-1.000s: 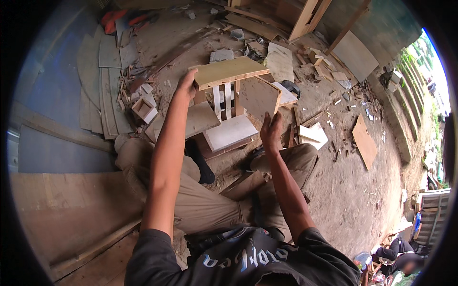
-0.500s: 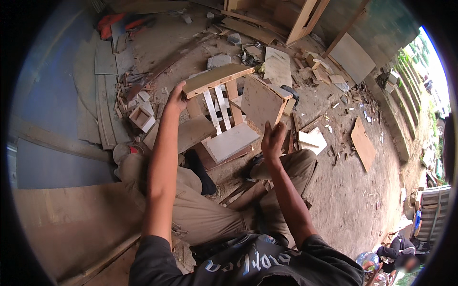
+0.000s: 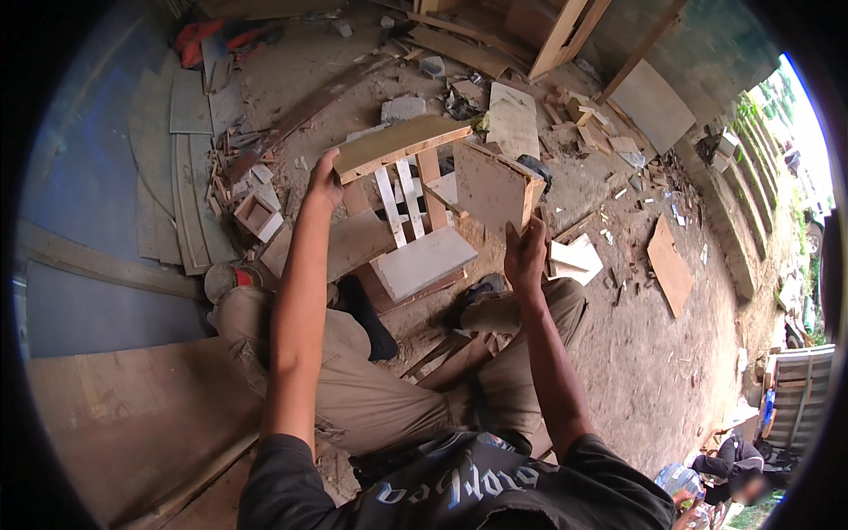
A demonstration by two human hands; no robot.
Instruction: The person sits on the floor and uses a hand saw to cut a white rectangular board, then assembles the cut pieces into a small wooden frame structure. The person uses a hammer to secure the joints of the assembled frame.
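My left hand (image 3: 326,179) is closed around the left end of a thick pale wooden panel (image 3: 402,147), held up in front of me. My right hand (image 3: 527,254) grips the lower edge of a second wooden panel (image 3: 491,187), which stands more upright with a rough side edge towards me. The two panels come close at the top; whether they are joined there I cannot tell. Below and behind them is a slatted wooden piece (image 3: 412,203) with white strips. A whitish board (image 3: 424,264) lies between my knees, nearer to me.
Left of my legs sit a small open wooden box (image 3: 259,217) and scattered offcuts. A grey stone block (image 3: 404,109) is beyond the panels. A loose brown board (image 3: 670,267) lies on the dirt floor to the right. Another person (image 3: 733,468) is at the lower right.
My right hand has moved a little to the right, and the lower end of the panel it grips has swung right with it. My left hand keeps its hold, barely shifted.
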